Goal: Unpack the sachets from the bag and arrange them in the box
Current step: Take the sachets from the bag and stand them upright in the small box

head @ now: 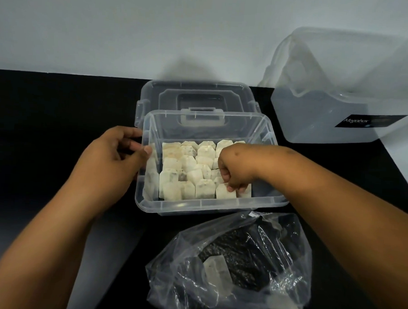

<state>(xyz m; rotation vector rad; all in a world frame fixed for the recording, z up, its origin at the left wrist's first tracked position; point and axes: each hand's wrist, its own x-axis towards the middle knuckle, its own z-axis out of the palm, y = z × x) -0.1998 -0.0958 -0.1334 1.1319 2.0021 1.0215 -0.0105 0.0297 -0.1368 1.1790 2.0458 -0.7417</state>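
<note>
Inside clear box (203,203), at 5 o'clock corner, right hand (235,172) pinches tea sachet (224,192); left hand (114,155) grips box's 9 o'clock wall. Best: seat sachet flush in front row, box steadied. Bag (287,263) at 6 o'clock holds remaining sachet (216,269).

bare left hand (115,150), bare right hand (235,169), no sleeves, forearms uncovered

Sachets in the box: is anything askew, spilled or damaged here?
Nothing spilled or torn. The sachets overlap unevenly in loose rows inside the box; the right hand pinches one at the front.
</note>
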